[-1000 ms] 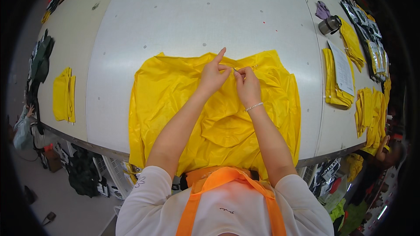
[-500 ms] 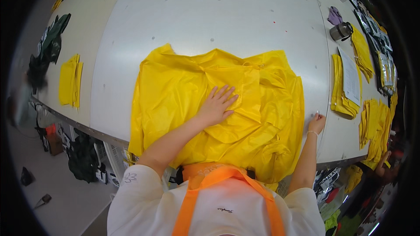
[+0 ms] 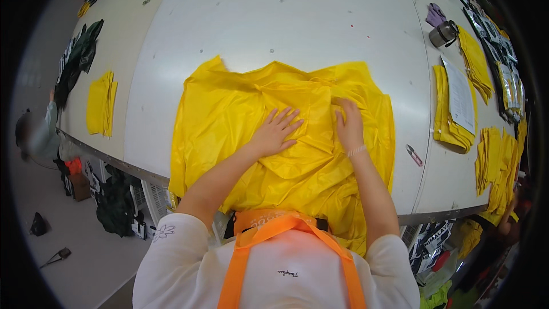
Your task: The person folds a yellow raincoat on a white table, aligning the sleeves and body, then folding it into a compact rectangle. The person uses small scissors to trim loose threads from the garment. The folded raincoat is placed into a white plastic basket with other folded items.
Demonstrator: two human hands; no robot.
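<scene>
A crumpled yellow garment (image 3: 229,120) of thin, shiny fabric spreads over the table in front of me, its near edge hanging down against my waist. My left hand (image 3: 276,133) lies flat near its middle with the fingers spread. Just right of it, my right hand (image 3: 350,126) rests on the garment beside a stitched panel edge, fingers bent and thumb apart from them. A small pair of thread snips (image 3: 414,155) with reddish handles lies on the table, right of the garment and out of my hands.
Folded yellow pieces (image 3: 102,103) lie at the left, near dark green cloth (image 3: 80,57). On the right are a yellow stack (image 3: 443,106) under a paper sheet (image 3: 459,97), a metal bottle (image 3: 444,34), a purple cloth (image 3: 435,15) and more yellow bundles (image 3: 492,154). The table (image 3: 274,17) has a dark near edge.
The snips have left my right hand and lie on the table. That hand has moved left onto the garment. My left hand stays flat on the fabric. A person appears at far left.
</scene>
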